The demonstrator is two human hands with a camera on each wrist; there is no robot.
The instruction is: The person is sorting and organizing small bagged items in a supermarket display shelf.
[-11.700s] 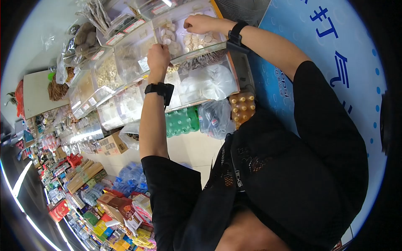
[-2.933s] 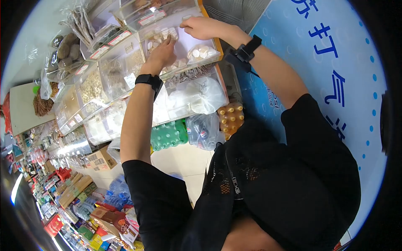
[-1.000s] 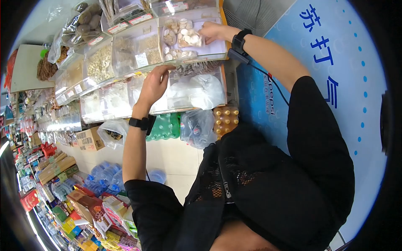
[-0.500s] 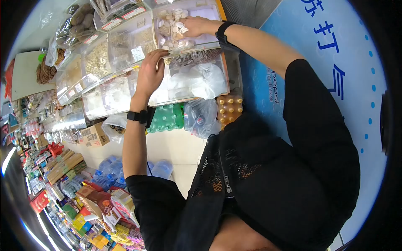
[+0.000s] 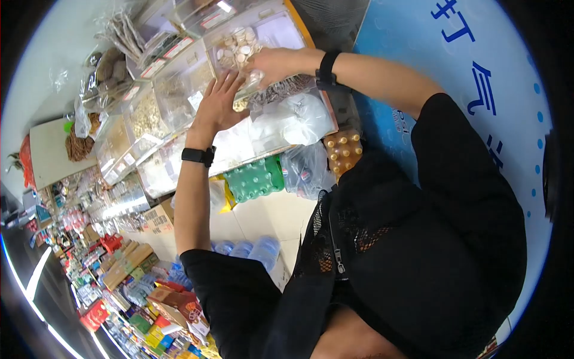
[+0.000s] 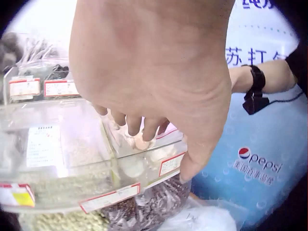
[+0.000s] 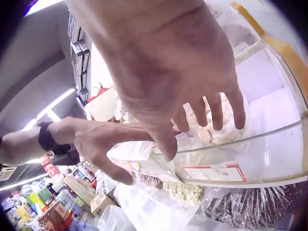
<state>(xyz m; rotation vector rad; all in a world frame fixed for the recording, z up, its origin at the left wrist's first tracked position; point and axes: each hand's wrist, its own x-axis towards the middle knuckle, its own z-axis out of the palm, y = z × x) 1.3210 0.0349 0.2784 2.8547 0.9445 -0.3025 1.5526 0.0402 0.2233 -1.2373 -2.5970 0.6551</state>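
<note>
Biggest thing first: the blue panel [image 5: 385, 72] runs down the right of the head view, smooth and printed with large characters. Beside it is the clear-walled display case [image 5: 301, 24], hard and glossy, with an orange edge strip. Its lavender-floored compartment [image 5: 278, 30] sits at upper centre.

Change: half a moment earlier the left hand [image 5: 216, 109] has its fingers bent at the front ledge; I now see them spread, reaching up over it. The right hand [image 5: 278, 64] has shifted toward the front too, close beside the left. I read this as both hands attending to one patch of contents.

Fingers: open on both hands, with no grip showing. From the right wrist view, the right fingers point down, apart, among or just above the pieces; I can't tell which touch.

Low in the head view's upper half, a white plastic bag [image 5: 306, 118] bulges, thin, crumpled, cloudy.

Smaller: a red-bordered label [image 7: 214, 173], flat on the front wall. Behind clear film below it, dark wrinkled strands [image 7: 240, 204].

Smallest: pale discs [image 5: 241, 50], heaped in the compartment, upper centre. Thin, roundish, chalky-looking. Film shine around some; bagged or loose, can't say.
</note>
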